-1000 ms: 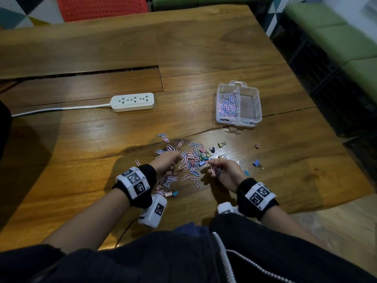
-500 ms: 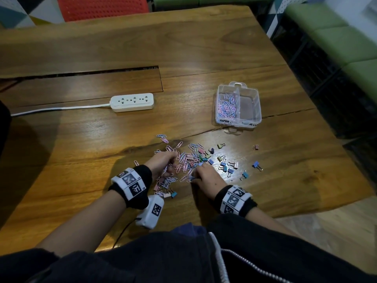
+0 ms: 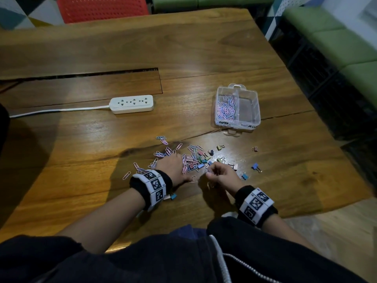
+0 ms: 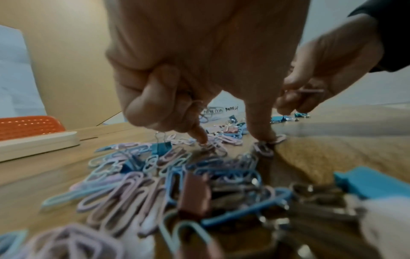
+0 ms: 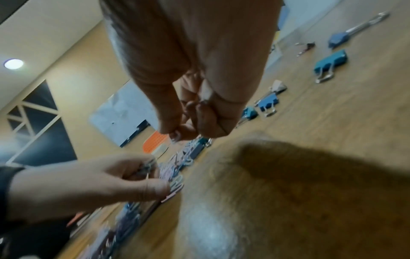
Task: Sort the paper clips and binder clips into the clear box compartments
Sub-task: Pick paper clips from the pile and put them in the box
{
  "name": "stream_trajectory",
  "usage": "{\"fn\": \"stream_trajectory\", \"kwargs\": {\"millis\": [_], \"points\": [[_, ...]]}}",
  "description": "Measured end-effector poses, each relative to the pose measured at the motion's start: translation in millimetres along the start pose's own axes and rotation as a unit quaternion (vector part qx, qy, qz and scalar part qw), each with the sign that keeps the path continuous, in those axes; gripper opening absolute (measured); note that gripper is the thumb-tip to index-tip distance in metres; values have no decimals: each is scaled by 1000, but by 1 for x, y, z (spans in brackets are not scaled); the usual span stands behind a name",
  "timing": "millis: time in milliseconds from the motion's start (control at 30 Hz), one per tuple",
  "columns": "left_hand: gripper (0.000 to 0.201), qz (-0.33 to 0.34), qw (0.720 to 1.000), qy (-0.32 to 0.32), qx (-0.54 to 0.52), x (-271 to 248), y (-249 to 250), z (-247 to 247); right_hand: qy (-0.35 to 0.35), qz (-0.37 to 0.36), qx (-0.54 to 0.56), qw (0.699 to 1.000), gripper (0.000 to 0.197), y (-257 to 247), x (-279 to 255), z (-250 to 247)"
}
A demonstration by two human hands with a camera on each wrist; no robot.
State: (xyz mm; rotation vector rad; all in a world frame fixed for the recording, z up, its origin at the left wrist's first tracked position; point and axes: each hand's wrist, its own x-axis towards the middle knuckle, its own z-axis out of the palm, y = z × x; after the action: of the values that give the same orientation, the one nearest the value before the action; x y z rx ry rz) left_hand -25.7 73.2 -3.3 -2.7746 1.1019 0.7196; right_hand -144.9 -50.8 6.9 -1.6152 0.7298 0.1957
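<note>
A heap of pink and blue paper clips (image 3: 190, 159) mixed with small binder clips (image 3: 256, 166) lies on the wooden table (image 3: 81, 139). My left hand (image 3: 173, 165) is on the heap's left part; in the left wrist view its curled fingers (image 4: 155, 105) hold several clips against the palm while the index tip and thumb press on the pile (image 4: 133, 184). My right hand (image 3: 212, 170) hovers over the heap's near right edge, pinching paper clips (image 5: 188, 122) in its curled fingertips. The clear box (image 3: 255, 111) stands farther back right, with paper clips (image 3: 225, 108) in its left compartment.
A white power strip (image 3: 131, 104) with its cable lies at the back left. A recessed slot (image 3: 81, 74) crosses the tabletop behind it. The table's right edge (image 3: 326, 123) runs just beyond the box. An orange chair (image 3: 102, 9) stands at the far side.
My right hand reached left into the heap and has drawn back a little to the right, pinching clips. The left hand has stayed on the pile, shifted slightly.
</note>
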Motion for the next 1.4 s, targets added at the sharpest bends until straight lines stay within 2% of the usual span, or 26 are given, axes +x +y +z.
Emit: {"fn": "stream_trajectory", "kwargs": {"millis": [100, 233, 367, 433, 500, 533, 567, 633, 667, 700, 733, 800, 867, 967, 1033, 1100, 1167, 1233, 1333, 1400], "points": [[59, 5, 1000, -17, -21, 0, 1, 5, -12, 32, 57, 998, 24, -1, -3, -6], [36, 67, 997, -23, 18, -1, 3, 12, -34, 72, 129, 988, 28, -2, 0, -5], [32, 91, 996, -13, -1, -6, 2, 9, -42, 98, 224, 969, 31, -6, 2, 4], [25, 96, 994, -24, -51, -8, -1, 7, -48, 100, 239, 965, 33, -8, 3, 8], [29, 81, 982, -27, -168, -9, -7, 5, -46, 106, 225, 967, 34, -9, 5, 13], [34, 59, 964, -27, -257, -9, -10, 3, -40, 109, 217, 969, 34, -9, 7, 15], [38, 25, 928, -28, -371, -9, -13, 2, -33, 106, 203, 973, 35, -10, 9, 17], [40, -47, 805, -26, -590, -9, -19, -1, -13, 87, 163, 983, 37, -11, 12, 21], [43, -67, 743, -33, -665, -10, -22, -4, -2, 76, 146, 986, 38, -11, 14, 22], [44, -74, 698, -44, -711, -9, -24, -6, 5, 68, 135, 989, 38, -12, 15, 23], [41, -73, 673, -56, -734, -10, -26, -8, 10, 60, 121, 991, 37, -13, 16, 23], [18, -60, 660, -60, -746, -12, -28, -12, 23, 52, 92, 994, 36, -14, 17, 24], [11, -56, 657, -57, -749, -14, -30, -15, 47, 52, 86, 994, 33, -13, 18, 23], [30, -63, 682, -46, -728, -13, -33, -9, 40, 52, 116, 991, 32, -8, 21, 19], [35, -59, 695, -42, -715, -13, -34, -5, 20, 60, 135, 989, 30, -5, 22, 17], [37, -49, 714, -40, -697, -14, -34, -1, 13, 65, 107, 992, 27, -3, 20, 15], [38, -43, 732, -44, -679, -16, -34, 1, -6, 48, 41, 998, 21, -1, 15, 15], [38, -33, 753, -50, -656, -16, -33, 1, -31, 7, -79, 996, 16, 3, 11, 15], [41, -16, 803, -60, -593, -18, -29, 0, -58, -56, -305, 949, 23, 12, 8, 14], [44, -20, 836, -45, -547, -19, -25, -1, -63, -97, -365, 924, 24, 15, 6, 15]]}}
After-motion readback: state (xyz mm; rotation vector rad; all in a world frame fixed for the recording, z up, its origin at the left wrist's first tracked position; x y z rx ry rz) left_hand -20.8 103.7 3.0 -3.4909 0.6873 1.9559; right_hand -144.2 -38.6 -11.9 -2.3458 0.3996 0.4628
